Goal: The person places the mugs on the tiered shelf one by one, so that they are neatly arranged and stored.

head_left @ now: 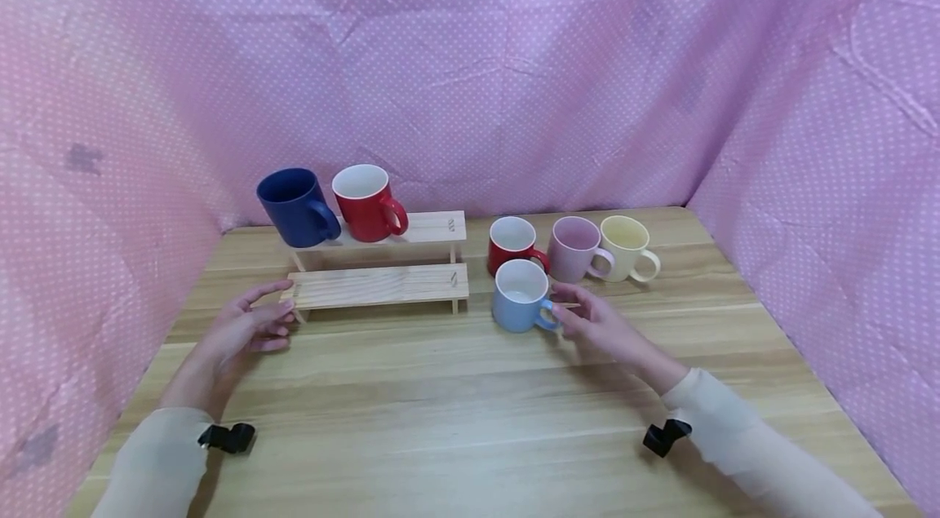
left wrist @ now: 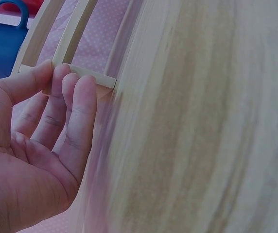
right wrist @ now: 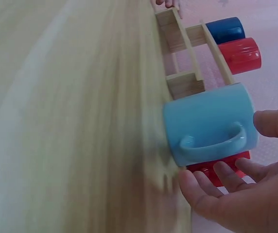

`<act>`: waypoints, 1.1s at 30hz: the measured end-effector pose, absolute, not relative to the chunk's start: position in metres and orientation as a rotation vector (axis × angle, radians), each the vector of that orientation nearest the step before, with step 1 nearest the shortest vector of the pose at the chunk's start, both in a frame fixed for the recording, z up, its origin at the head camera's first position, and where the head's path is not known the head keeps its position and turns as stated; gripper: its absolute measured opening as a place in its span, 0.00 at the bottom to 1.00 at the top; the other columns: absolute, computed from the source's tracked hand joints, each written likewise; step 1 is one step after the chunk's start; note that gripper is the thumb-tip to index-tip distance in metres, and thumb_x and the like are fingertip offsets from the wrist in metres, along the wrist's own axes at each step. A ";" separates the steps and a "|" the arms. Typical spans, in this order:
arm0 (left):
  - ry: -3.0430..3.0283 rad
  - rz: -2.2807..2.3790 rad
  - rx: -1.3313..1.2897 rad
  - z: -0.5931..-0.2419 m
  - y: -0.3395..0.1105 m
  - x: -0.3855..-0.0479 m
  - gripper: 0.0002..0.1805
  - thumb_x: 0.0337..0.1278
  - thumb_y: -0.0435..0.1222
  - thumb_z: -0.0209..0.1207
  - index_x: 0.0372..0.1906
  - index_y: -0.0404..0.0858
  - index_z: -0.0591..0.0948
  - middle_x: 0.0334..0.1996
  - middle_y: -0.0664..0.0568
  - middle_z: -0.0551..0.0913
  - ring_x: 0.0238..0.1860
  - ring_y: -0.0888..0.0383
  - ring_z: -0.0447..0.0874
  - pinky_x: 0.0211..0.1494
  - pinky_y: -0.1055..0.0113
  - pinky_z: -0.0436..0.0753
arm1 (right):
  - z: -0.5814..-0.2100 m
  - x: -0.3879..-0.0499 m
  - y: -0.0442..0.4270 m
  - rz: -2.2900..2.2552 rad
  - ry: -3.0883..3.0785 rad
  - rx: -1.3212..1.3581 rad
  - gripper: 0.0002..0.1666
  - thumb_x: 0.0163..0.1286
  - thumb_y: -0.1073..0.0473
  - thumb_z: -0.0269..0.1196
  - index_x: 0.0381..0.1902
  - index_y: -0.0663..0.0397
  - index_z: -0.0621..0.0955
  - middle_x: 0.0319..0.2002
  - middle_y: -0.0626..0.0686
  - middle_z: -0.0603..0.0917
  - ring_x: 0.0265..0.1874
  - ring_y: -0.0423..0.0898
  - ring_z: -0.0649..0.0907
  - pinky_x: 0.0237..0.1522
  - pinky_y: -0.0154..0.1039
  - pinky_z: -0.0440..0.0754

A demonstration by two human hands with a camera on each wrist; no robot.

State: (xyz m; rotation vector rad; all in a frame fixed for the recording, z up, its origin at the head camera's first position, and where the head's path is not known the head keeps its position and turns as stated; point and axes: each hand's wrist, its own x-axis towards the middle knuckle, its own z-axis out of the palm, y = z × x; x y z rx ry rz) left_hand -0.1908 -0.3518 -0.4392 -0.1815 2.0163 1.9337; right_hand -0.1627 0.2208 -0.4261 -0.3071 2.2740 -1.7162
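Observation:
My left hand (head_left: 246, 326) pinches the left end of the lower tier of a two-tier wooden rack (head_left: 378, 287); in the left wrist view thumb and fingertips (left wrist: 61, 73) meet at that end. On the upper tier stand a dark blue mug (head_left: 290, 212) and a red mug (head_left: 363, 208). Beside the handle of a light blue mug (head_left: 514, 310) is my right hand (head_left: 591, 322). Its thumb and fingers (right wrist: 270, 121) are spread about the handle side, without a visible grip. That mug stands upright on the table, right of the rack.
Behind the light blue mug stand a second red mug (head_left: 502, 259), a pink mug (head_left: 569, 257) and a pale yellow mug (head_left: 620, 257), close together. A pink dotted curtain (head_left: 514, 94) borders the wooden table (head_left: 411, 420) at the back and sides.

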 end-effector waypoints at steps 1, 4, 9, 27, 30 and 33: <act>2.014 1.936 -0.180 -0.439 -0.352 -0.190 0.27 0.70 0.39 0.63 0.70 0.53 0.71 0.36 0.53 0.88 0.32 0.59 0.85 0.40 0.58 0.90 | -0.429 -0.163 0.220 -1.714 2.265 -0.307 0.34 0.79 0.56 0.59 0.73 0.68 0.63 0.69 0.68 0.69 0.59 0.63 0.78 0.55 0.52 0.85; 2.007 1.944 -0.169 -0.439 -0.352 -0.190 0.26 0.70 0.39 0.63 0.69 0.54 0.72 0.36 0.53 0.88 0.32 0.59 0.85 0.40 0.58 0.90 | -0.434 -0.163 0.219 -1.697 2.250 -0.294 0.33 0.79 0.55 0.59 0.73 0.67 0.65 0.67 0.66 0.71 0.57 0.60 0.79 0.55 0.49 0.85; 2.019 1.941 -0.160 -0.438 -0.351 -0.190 0.26 0.70 0.39 0.63 0.69 0.54 0.72 0.36 0.53 0.88 0.32 0.59 0.85 0.40 0.58 0.90 | -0.436 -0.165 0.219 -1.700 2.205 -0.254 0.32 0.79 0.53 0.59 0.70 0.68 0.67 0.61 0.66 0.76 0.55 0.58 0.79 0.55 0.47 0.85; 2.064 1.899 -0.168 -0.437 -0.350 -0.189 0.27 0.69 0.42 0.64 0.69 0.54 0.72 0.37 0.54 0.87 0.33 0.59 0.85 0.42 0.58 0.90 | -0.439 -0.169 0.217 -1.726 2.136 -0.271 0.26 0.84 0.55 0.50 0.61 0.76 0.74 0.56 0.67 0.80 0.55 0.59 0.81 0.59 0.53 0.82; 2.054 1.906 -0.178 -0.437 -0.350 -0.188 0.25 0.70 0.42 0.64 0.68 0.55 0.72 0.37 0.55 0.87 0.33 0.60 0.84 0.42 0.58 0.90 | -0.441 -0.169 0.217 -1.728 2.132 -0.281 0.26 0.84 0.54 0.50 0.60 0.76 0.74 0.55 0.67 0.81 0.56 0.61 0.81 0.59 0.52 0.83; 2.042 1.921 -0.176 -0.436 -0.349 -0.188 0.25 0.70 0.41 0.64 0.67 0.55 0.72 0.37 0.55 0.87 0.33 0.60 0.84 0.41 0.58 0.90 | -0.442 -0.168 0.217 -1.734 2.130 -0.274 0.26 0.84 0.54 0.50 0.58 0.76 0.75 0.54 0.67 0.82 0.55 0.60 0.81 0.58 0.50 0.83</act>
